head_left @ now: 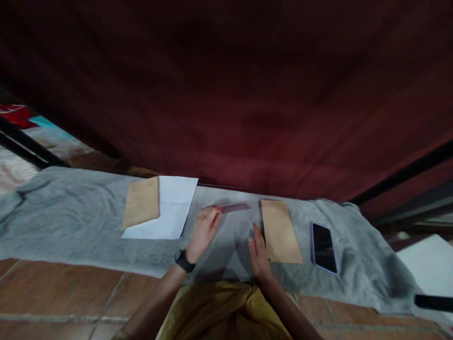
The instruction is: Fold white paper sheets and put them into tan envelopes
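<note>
My left hand [204, 230], with a dark watch on its wrist, pinches one end of a thin, flat reddish strip [238, 208]. The strip points to the right, held over the grey cloth [226, 236]; whether it is paper or plastic cannot be made out. My right hand [259, 252] has its fingers stretched out and holds nothing. It is beside the left edge of a brown paper envelope [281, 231]; I cannot tell whether they touch.
On the left, a folded brown paper piece [142, 203] overlaps a creased white sheet [177, 203]. A phone [323, 248] lies right of the envelope. Behind the cloth hangs a dark red curtain [226, 118]. Black bars [406, 174] slant at both sides; tiled floor [63, 293] shows in front.
</note>
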A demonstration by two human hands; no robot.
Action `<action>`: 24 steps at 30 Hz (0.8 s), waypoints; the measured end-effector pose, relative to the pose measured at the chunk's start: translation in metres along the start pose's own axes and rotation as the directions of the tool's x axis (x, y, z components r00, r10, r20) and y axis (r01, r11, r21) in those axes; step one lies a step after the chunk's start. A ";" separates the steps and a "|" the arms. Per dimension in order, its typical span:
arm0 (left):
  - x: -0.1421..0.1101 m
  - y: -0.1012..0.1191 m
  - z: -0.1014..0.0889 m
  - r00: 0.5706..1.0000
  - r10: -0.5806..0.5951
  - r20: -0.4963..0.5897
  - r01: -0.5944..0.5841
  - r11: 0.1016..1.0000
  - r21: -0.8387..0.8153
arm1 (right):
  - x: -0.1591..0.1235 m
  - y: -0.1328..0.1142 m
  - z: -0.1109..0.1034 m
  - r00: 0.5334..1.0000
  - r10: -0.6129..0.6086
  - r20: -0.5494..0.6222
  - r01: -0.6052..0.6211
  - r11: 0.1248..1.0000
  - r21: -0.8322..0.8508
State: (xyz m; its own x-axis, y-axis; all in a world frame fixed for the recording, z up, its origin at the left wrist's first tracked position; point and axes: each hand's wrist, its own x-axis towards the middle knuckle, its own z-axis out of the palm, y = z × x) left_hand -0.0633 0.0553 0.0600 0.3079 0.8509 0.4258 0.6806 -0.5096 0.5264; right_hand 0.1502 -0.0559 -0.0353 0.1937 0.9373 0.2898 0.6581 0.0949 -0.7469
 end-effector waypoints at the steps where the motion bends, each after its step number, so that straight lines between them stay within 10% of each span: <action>1: -0.006 0.001 0.000 0.999 0.048 -0.005 -0.048 0.999 -0.013 | 0.000 0.001 0.000 1.000 0.011 -0.010 -0.011 0.999 0.030; 10: -0.082 -0.023 0.028 0.943 0.182 0.278 -0.211 0.974 0.079 | 0.002 -0.004 -0.003 0.994 -0.109 -0.002 0.109 0.994 0.012; 18: -0.068 0.000 0.037 0.936 0.004 0.351 -0.083 0.974 0.212 | 0.033 -0.031 0.022 0.908 -0.320 0.272 0.388 0.887 -0.251; 24: -0.070 0.002 0.065 0.962 -0.050 0.268 -0.059 0.922 0.383 | 0.039 -0.025 0.038 0.907 -0.332 0.260 0.412 0.829 -0.378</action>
State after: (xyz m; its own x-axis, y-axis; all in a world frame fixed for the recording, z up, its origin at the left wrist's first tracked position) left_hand -0.0401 0.0028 -0.0167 0.4408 0.8781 0.1861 0.8638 -0.4714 0.1780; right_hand 0.1139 -0.0094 -0.0281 -0.2318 0.9055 0.3554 0.9006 0.3378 -0.2734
